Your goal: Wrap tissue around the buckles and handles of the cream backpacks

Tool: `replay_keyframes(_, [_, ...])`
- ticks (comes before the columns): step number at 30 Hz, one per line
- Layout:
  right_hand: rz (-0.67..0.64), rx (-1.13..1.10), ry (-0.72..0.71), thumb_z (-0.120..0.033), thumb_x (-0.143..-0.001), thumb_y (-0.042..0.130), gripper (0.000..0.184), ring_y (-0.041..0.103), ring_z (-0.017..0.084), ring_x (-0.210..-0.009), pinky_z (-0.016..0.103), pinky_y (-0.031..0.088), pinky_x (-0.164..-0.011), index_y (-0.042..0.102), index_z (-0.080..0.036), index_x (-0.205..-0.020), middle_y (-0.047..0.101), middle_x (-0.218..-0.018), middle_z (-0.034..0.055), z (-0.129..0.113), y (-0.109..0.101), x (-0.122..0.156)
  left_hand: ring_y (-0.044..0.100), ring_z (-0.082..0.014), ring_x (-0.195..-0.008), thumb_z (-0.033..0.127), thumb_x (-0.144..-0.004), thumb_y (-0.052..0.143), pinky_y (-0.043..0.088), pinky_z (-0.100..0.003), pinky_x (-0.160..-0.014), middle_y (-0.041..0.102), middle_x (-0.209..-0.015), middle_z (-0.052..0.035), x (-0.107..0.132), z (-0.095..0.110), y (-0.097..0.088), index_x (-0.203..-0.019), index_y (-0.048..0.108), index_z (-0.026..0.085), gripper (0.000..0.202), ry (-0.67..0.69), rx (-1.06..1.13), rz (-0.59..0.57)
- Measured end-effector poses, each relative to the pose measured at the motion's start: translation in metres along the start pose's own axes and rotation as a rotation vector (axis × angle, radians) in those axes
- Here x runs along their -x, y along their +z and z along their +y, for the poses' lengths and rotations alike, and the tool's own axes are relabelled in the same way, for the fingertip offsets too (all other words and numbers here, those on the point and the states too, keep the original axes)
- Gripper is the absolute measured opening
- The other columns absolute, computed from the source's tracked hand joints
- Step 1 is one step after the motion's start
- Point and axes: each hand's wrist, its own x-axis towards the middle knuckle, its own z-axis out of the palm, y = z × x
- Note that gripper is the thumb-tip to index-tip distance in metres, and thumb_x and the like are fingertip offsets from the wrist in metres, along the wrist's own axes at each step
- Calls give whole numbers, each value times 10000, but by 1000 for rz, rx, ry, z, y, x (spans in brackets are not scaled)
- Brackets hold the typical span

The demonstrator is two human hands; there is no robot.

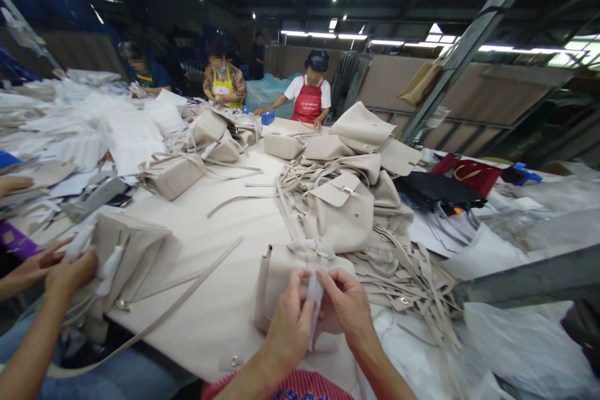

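A beige leather bag (276, 275) lies on the table right in front of me. Both my hands meet over its front. My left hand (288, 325) and my right hand (349, 306) each pinch a small white strip (315, 292) that stands upright between them. Behind the bag rises a heap of the same beige bags (344, 206) with loose straps (403, 275) trailing down to the right.
A co-worker's hands (56, 272) at the left handle another beige bag (129, 250). Three people work at the far end of the table. White sheets cover the left side; a black and red bag (450, 184) and clear plastic wrap (510, 337) lie right.
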Motion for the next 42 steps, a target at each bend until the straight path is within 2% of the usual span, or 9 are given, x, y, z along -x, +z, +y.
replay_keyframes(4, [15, 19, 5, -582, -577, 705, 441, 384, 112, -482, 243, 317, -468, 511, -196, -483, 452, -459, -58, -12, 2, -2, 616, -216, -1067, 201, -883, 410, 470, -345, -929, 657, -1188, -94, 4, 0, -5, -1320, 457, 207, 440, 258, -186, 13])
replay_keyframes(6, [-13, 1, 18, -600, -583, 693, 455, 364, 109, -475, 248, 304, -467, 504, -200, -480, 428, -451, -63, -15, 3, -1, 585, -223, -1122, 206, -880, 418, 448, -348, -964, 623, -1259, -86, 3, -2, -7, -1294, 504, 213, 424, 282, -182, 15])
replay_keyframes(13, [-110, -22, 10, -597, -681, 660, 461, 381, 108, -474, 247, 287, -476, 517, -195, -507, 434, -459, -53, -13, 0, 4, 600, -181, -707, 258, -854, 512, 462, -251, -691, 684, -823, -40, -2, -5, -7, -1009, 668, 201, 227, 44, 59, 86])
replay_keyframes(18, [-33, -94, 12, -579, -598, 741, 409, 352, 96, -421, 236, 263, -428, 591, -199, -628, 440, -448, -71, -8, 4, 3, 528, -162, -650, 380, -829, 583, 416, -220, -595, 606, -693, -8, -8, -7, -2, -803, 664, 191, 207, 40, 84, 181])
replay_keyframes(23, [-27, -42, 0, -548, -608, 744, 375, 384, 103, -472, 243, 304, -462, 646, -186, -598, 488, -489, -43, -10, 4, 9, 506, -153, -640, 360, -835, 568, 391, -220, -593, 589, -660, 4, -10, -12, -4, -727, 650, 196, 212, 57, 40, 209])
replay_keyframes(27, [-131, -168, 118, -547, -606, 756, 386, 382, 95, -477, 236, 326, -476, 666, -171, -624, 469, -475, -55, -18, 7, 15, 510, -146, -630, 365, -818, 585, 399, -223, -595, 590, -634, 0, -10, -12, -6, -677, 627, 180, 237, 45, 58, 172])
replay_keyframes(32, [-196, -463, 271, -446, -553, 839, 360, 309, 51, -403, 194, 266, -405, 615, -182, -652, 409, -451, -99, -19, 12, 14, 504, -119, -461, 465, -706, 680, 384, -224, -462, 613, -565, 3, -14, -8, -5, -721, 599, 168, 308, -238, 341, 75])
replay_keyframes(36, [-245, -499, 217, -415, -580, 837, 341, 301, 41, -388, 181, 245, -386, 596, -189, -666, 405, -455, -107, -14, 12, 9, 519, -104, -431, 437, -638, 748, 377, -208, -445, 623, -552, 7, -16, -4, -7, -836, 650, 146, 366, -365, 522, 29])
replay_keyframes(42, [-354, -489, 160, -417, -650, 792, 348, 272, 36, -409, 171, 229, -402, 630, -188, -856, 409, -504, -114, -7, 6, -2, 544, -102, -475, 339, -573, 800, 395, -207, -501, 636, -545, 0, -25, -4, -10, -741, 648, 134, 306, -421, 664, -35])
